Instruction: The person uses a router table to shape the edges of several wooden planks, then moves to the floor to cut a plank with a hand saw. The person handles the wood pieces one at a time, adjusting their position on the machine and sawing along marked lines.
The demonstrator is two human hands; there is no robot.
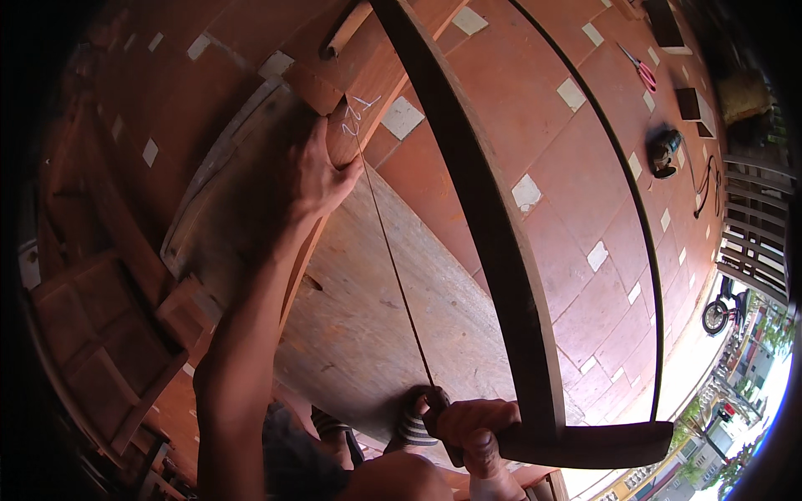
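My right hand (478, 427) is closed round the handle end of a wooden frame saw (476, 188), at the lower middle. Its thin blade (391, 250) runs up and left to a reddish wooden workpiece (361, 104) with white marks written on it. Where the blade meets the wood, it lies close beside my left thumb. My left hand (322, 179) grips the edge of that workpiece and presses it down over a worn plank bench (409, 292). The saw's far end is outside the picture.
Striped sandals (413, 424) show below the bench. On the tiled floor at the right lie pink-handled scissors (645, 75), a corded power tool (665, 153) and wooden box-like pieces (696, 113). A panelled wooden frame (109, 351) stands at the left. A motorbike (720, 313) is far right.
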